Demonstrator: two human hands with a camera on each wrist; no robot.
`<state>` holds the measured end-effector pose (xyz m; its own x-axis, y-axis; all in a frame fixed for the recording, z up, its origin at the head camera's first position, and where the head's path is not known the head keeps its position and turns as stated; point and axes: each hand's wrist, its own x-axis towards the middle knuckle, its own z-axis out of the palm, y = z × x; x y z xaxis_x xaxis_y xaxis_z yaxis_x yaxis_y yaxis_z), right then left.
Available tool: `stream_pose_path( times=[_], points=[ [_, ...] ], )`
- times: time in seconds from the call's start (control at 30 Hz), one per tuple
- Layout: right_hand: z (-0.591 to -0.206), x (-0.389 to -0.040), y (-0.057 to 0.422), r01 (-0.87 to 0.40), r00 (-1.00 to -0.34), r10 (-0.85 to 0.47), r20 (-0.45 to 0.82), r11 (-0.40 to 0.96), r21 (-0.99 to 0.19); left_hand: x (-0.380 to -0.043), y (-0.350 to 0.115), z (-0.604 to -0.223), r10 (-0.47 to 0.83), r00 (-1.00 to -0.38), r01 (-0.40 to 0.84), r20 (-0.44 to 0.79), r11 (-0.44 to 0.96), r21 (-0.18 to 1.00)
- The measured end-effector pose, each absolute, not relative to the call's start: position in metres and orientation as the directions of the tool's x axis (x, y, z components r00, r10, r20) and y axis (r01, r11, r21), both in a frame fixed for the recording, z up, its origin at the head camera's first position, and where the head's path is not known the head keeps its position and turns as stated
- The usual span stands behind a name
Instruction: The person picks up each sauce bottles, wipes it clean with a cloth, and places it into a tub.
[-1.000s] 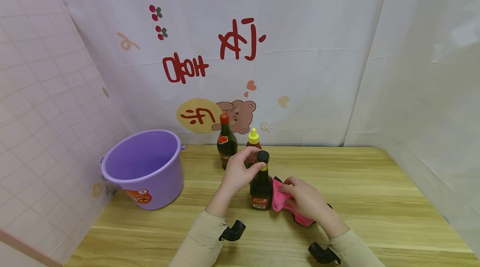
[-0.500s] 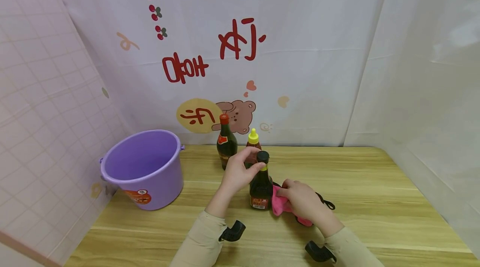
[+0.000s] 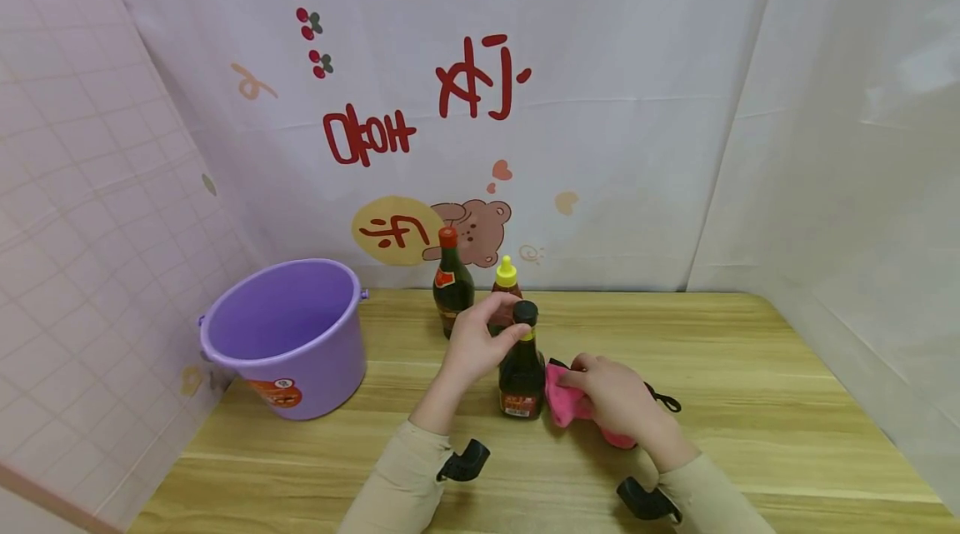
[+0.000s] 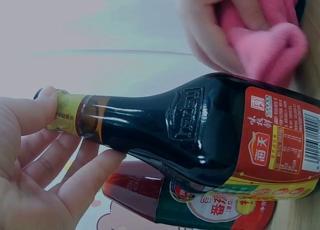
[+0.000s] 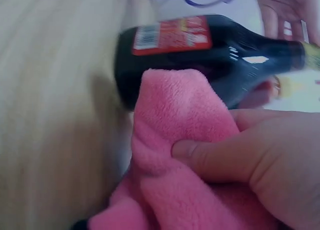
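Note:
A dark soy sauce bottle [image 3: 522, 376] with a black cap and a red label stands upright on the table. My left hand [image 3: 478, 344] grips it round the neck, thumb and fingers just under the cap, as the left wrist view shows closely. At the bottle's right side, my right hand [image 3: 618, 402] holds a bunched pink cloth [image 3: 564, 407] with a dark edge and a black loop. In the right wrist view the thumb presses into the cloth [image 5: 175, 110], whose folded tip overlaps the bottle; contact is hard to tell.
Behind the soy sauce stands a tomato ketchup bottle [image 3: 506, 274] with a yellow nozzle, partly hidden. A dark green bottle [image 3: 454, 292] with a red cap is to its left. On the table's left side sits a purple bucket [image 3: 341, 371]. A printed curtain [image 3: 615, 117] hangs behind the wooden table [image 3: 735, 401].
My right hand has shifted a little left and then back right with the pink cloth beside the bottle. The left hand and the soy sauce bottle have stayed put.

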<state>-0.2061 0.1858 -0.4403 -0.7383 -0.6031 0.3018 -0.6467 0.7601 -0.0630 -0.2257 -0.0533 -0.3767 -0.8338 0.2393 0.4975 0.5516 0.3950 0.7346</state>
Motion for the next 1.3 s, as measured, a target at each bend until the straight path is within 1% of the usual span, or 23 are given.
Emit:
stream_pose_path(
  times=[0.07,0.23,0.33,0.53,0.67,0.77,1.0,1.13,1.3],
  points=[
    [-0.434,-0.206,0.191,-0.655,-0.730,-0.593,0.341,0.749,-0.098,-0.226,-0.053,-0.377,0.238,-0.836,0.549,0.495,0.395,0.737],
    [-0.421,-0.209,0.202,-0.710,-0.670,-0.553,0.495,0.672,-0.209,-0.225,-0.054,-0.377,0.238,-0.833,0.553,0.500,0.391,0.736],
    [-0.414,-0.212,0.203,-0.727,-0.648,-0.506,0.569,0.634,-0.264,-0.226,-0.054,-0.377,0.238,-0.831,0.556,0.502,0.378,0.741],
    [-0.402,-0.213,0.195,-0.740,-0.628,-0.406,0.663,0.574,-0.349,-0.226,-0.054,-0.376,0.237,-0.833,0.554,0.500,0.385,0.738],
    [-0.397,-0.212,0.185,-0.742,-0.625,-0.357,0.694,0.548,-0.387,-0.226,-0.054,-0.376,0.236,-0.829,0.559,0.507,0.386,0.734],
    [-0.395,-0.212,0.178,-0.741,-0.628,-0.348,0.696,0.541,-0.398,-0.226,-0.054,-0.376,0.237,-0.823,0.567,0.516,0.378,0.732],
    [-0.400,-0.212,0.169,-0.762,-0.599,-0.349,0.721,0.526,-0.378,-0.226,-0.053,-0.377,0.245,-0.824,0.566,0.510,0.362,0.741],
    [-0.404,-0.212,0.167,-0.763,-0.587,-0.359,0.725,0.545,-0.348,-0.226,-0.053,-0.378,0.244,-0.824,0.567,0.511,0.346,0.748],
    [-0.407,-0.212,0.168,-0.763,-0.574,-0.392,0.719,0.576,-0.295,-0.226,-0.053,-0.379,0.245,-0.820,0.573,0.518,0.364,0.734]
  ],
)
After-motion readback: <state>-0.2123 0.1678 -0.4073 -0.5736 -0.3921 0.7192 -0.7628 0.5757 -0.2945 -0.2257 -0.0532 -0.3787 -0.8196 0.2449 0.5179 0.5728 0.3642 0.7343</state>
